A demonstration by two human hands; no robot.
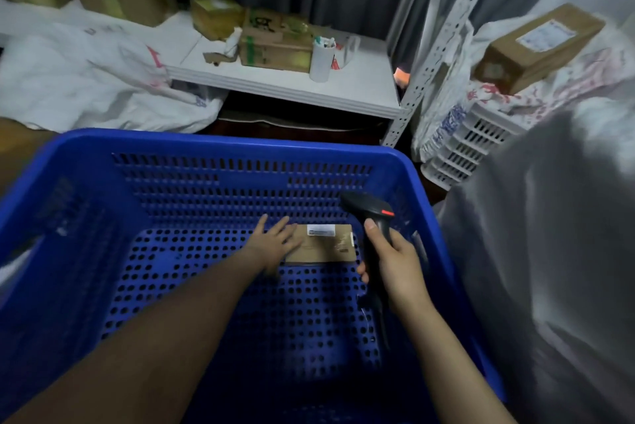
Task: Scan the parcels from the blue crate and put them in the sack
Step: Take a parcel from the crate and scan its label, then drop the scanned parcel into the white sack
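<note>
Head view, down into the blue crate: left hand lies flat, fingers straight and spread, resting on the 9 o'clock end of the brown parcel. That parcel sits on the crate floor, toward 12 o'clock. Right hand is wrapped round the grip of the black scanner, thumb up the handle, its head just above the parcel's 3 o'clock end. White label on the parcel's far edge, print too blurred to read. Pale sack bulks at 3 o'clock, outside the crate.
</note>
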